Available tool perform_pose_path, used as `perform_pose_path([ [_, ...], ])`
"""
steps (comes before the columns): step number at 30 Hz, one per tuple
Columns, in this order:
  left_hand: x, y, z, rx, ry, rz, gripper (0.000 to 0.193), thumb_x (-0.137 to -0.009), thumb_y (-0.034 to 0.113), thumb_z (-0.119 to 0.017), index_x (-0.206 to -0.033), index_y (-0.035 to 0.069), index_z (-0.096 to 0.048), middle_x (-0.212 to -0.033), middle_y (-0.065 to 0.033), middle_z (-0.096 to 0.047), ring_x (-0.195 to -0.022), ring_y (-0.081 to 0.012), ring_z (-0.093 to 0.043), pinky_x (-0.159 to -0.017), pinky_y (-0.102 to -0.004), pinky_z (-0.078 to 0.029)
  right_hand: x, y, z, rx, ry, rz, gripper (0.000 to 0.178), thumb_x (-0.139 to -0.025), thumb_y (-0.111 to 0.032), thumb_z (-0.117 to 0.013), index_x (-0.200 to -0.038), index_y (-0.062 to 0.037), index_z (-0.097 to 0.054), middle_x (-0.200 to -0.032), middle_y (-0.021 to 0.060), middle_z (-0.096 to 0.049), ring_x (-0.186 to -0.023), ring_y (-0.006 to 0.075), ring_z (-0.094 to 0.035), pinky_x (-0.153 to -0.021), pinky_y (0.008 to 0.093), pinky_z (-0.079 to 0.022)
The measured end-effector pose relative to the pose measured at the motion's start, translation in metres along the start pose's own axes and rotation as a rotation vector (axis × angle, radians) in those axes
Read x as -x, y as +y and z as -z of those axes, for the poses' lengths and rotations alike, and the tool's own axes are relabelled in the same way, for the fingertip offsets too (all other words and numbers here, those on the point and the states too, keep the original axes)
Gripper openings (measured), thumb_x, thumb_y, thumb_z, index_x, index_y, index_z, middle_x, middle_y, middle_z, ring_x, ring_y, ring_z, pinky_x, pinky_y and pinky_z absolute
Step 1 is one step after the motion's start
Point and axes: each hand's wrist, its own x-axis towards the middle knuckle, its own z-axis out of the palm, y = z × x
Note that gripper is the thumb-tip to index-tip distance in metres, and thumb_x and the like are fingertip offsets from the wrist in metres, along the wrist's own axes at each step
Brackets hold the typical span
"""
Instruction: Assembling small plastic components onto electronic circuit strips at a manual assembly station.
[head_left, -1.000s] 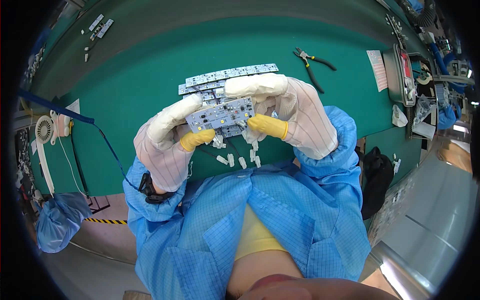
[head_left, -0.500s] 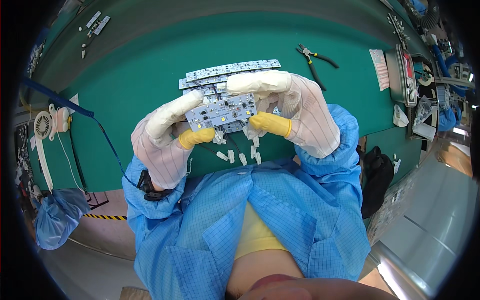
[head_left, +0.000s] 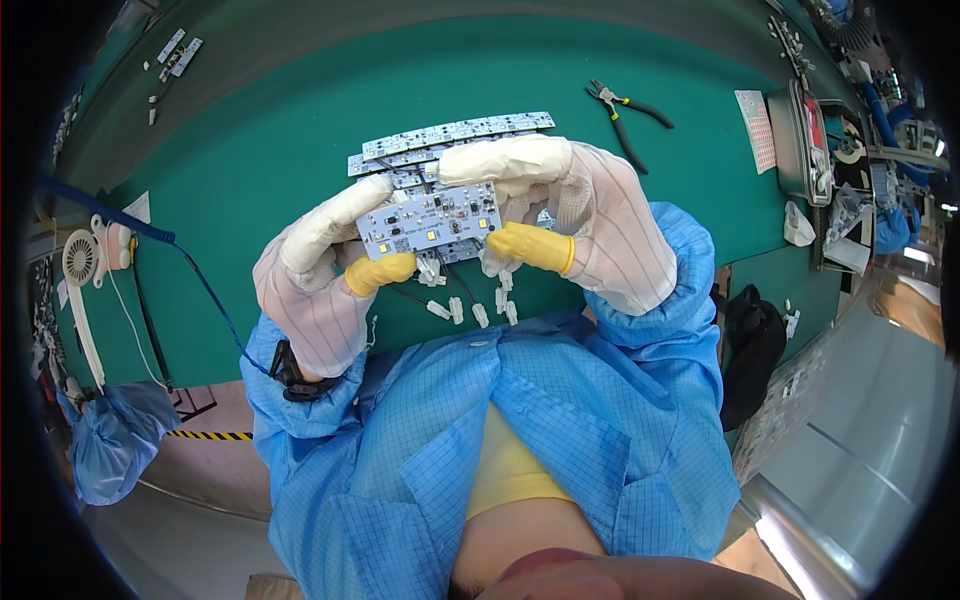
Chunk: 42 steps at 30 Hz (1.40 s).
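A white circuit board [head_left: 430, 222] with small black parts and yellow squares is held up between my hands, its face toward me. My left hand [head_left: 340, 235], in a striped glove with a yellow thumb cover and white finger covers, grips its left end. The right end is in my gloved right hand [head_left: 540, 215], thumb at the lower edge and fingers along the top. Behind it, more circuit boards [head_left: 460, 131] lie overlapping on the green mat [head_left: 280, 130]. White plug connectors [head_left: 457, 311] on dark wires hang or lie below the board.
Cutting pliers [head_left: 625, 120] with black and yellow handles lie at the far right. A metal box [head_left: 790, 145] and a printed sheet [head_left: 756, 130] are on the right edge. A small white fan [head_left: 83, 258] stands left; a blue coiled cord [head_left: 110, 213] runs to my left wrist.
The view has shifted slightly. Both hands still grip the same circuit board, and its position between them is nearly the same.
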Motion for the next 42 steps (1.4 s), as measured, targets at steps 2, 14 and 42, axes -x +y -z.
perform_pose_path([
  [2, 0.001, -0.001, 0.000, 0.007, 0.001, -0.018, 0.046, -0.069, 0.014, -0.079, -0.110, 0.000, -0.063, -0.094, -0.0119, -0.068, -0.085, -0.0163, -0.065, -0.070, -0.0242, -0.053, -0.002, 0.003, 0.000, 0.054, 0.003, -0.005, 0.043, -0.078, -0.010, -0.072, -0.118, -0.0052, -0.057, -0.106, 0.0121, -0.065, -0.082, 0.0178, -0.066, -0.071, 0.0282, -0.055],
  [14, 0.000, -0.004, -0.003, 0.048, 0.052, -0.006, 0.047, -0.068, 0.013, -0.080, -0.110, 0.000, -0.064, -0.091, -0.0112, -0.068, -0.080, -0.0149, -0.065, -0.066, -0.0235, -0.053, -0.004, 0.004, -0.001, 0.073, -0.011, -0.006, 0.047, -0.078, -0.019, -0.074, -0.119, -0.0019, -0.058, -0.104, 0.0130, -0.065, -0.071, 0.0152, -0.066, -0.062, 0.0243, -0.053],
  [42, 0.000, -0.009, 0.002, -0.105, 0.025, -0.116, 0.047, -0.067, 0.017, -0.078, -0.108, -0.001, -0.065, -0.090, -0.0108, -0.068, -0.078, -0.0147, -0.066, -0.067, -0.0244, -0.054, -0.007, 0.002, -0.005, -0.147, -0.001, -0.104, 0.048, -0.079, -0.020, -0.073, -0.120, -0.0009, -0.056, -0.111, 0.0145, -0.062, -0.085, 0.0184, -0.065, -0.069, 0.0307, -0.058],
])
